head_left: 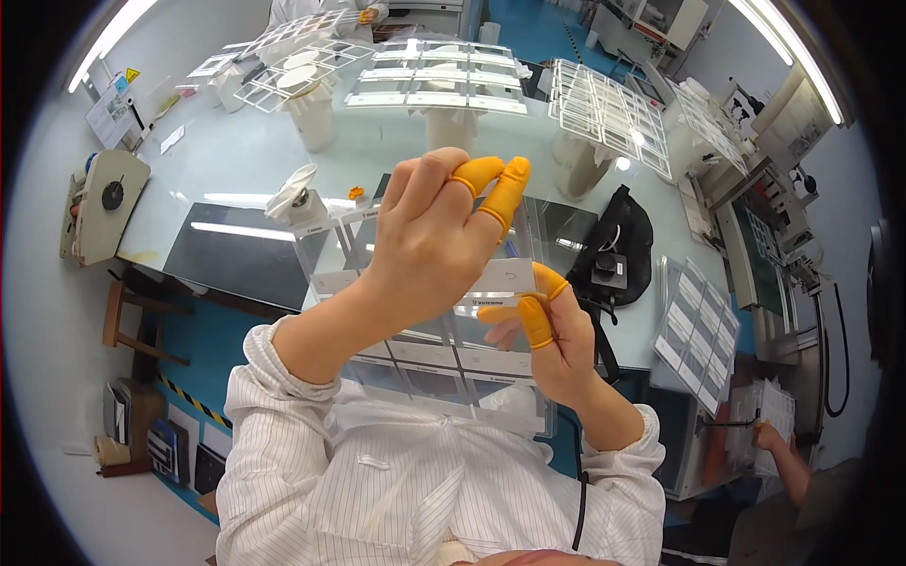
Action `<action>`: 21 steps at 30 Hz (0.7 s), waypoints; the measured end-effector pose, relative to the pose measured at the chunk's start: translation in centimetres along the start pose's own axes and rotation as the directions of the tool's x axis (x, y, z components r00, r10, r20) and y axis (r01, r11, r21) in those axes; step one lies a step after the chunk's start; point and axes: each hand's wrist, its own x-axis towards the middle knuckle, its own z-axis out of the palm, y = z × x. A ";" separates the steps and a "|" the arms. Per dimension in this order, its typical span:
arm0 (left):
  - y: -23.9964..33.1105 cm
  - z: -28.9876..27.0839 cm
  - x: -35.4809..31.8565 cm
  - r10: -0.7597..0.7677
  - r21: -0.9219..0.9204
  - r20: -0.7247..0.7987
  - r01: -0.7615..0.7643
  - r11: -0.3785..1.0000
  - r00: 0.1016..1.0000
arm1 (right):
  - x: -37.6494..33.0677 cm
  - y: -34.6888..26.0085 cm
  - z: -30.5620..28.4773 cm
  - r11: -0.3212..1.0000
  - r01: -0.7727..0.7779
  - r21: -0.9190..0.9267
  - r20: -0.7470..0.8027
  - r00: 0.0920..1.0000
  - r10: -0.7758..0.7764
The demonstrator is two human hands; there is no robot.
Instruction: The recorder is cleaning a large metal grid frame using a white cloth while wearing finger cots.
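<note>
A clear sheet with rows of white-printed panels is held tilted in front of my chest, its lower part against the striped coat. My right hand grips its right edge, with orange finger cots on the thumb and fingers. Raised above the sheet's upper part, my left hand has its cot-covered thumb and forefinger brought together in a pinch. Whether anything thin is between those fingertips cannot be made out. The left hand and forearm hide part of the sheet.
Several white-framed panel sheets rest on white buckets along the table. A black pouch lies right of my hands, and a dark mat left. More sheets are stacked at right. Another person's hand is at lower right.
</note>
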 end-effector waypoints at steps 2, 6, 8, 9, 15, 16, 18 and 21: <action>-0.1 -0.1 -0.3 0.001 -0.003 0.024 -0.001 1.000 1.000 | 0.0 0.1 0.2 0.999 -0.039 0.015 -0.025 0.999 0.039; -0.9 0.7 -0.5 -0.060 -0.107 -0.054 0.054 0.993 0.997 | 0.0 0.2 0.5 0.995 -0.088 0.056 -0.029 0.996 0.090; -1.7 0.5 -0.1 -0.103 -0.150 0.017 0.105 0.983 0.994 | 0.0 0.4 0.6 0.994 -0.092 0.054 -0.031 0.995 0.094; -1.9 0.3 0.3 -0.140 -0.189 0.088 0.155 0.970 0.986 | 0.0 0.4 0.7 0.994 -0.096 0.055 -0.030 0.995 0.098; -3.4 0.2 1.7 0.038 -0.227 0.280 0.028 0.973 0.959 | 0.0 0.6 0.9 0.993 -0.108 -0.054 -0.033 0.994 0.106; -3.7 0.5 1.8 0.035 -0.228 0.284 0.032 0.973 0.958 | 0.0 0.6 0.9 0.989 -0.125 -0.076 -0.027 0.992 0.123; -4.2 0.8 2.0 0.170 -0.226 0.351 -0.093 0.970 0.921 | 0.2 0.6 1.0 0.986 -0.138 -0.095 -0.013 0.990 0.137; -4.2 2.2 0.8 0.290 -0.222 0.199 -0.246 0.944 0.936 | 0.3 0.7 1.0 0.981 -0.184 -0.053 -0.015 0.983 0.183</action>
